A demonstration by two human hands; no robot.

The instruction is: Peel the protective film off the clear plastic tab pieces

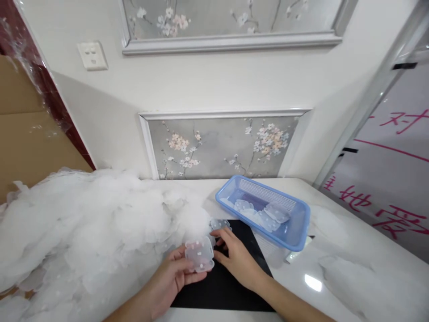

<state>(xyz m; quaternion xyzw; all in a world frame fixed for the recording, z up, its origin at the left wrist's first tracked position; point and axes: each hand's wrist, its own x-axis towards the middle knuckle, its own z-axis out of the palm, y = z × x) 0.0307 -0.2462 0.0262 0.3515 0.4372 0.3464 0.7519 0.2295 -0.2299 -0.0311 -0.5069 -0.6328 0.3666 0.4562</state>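
Note:
My left hand [177,275] is closed on a thin translucent plastic piece [200,254] with rounded corners and small pale dots, gripped by its left side above a black mat [231,288]. Close to that piece's right edge is my right hand [236,257], its thumb and fingers curved and apart. Whether its fingertips touch the held piece cannot be made out. Just behind the right fingers, another translucent piece [221,224] shows at the mat's far edge, partly covered by the hand.
A large heap of translucent pieces [100,223] spreads over the table's left side. A blue plastic basket [303,223] with several similar pieces stands at the back right. The white marbled table [355,286] meets a wall with floral panels [221,147]. Cardboard [30,129] stands at far left.

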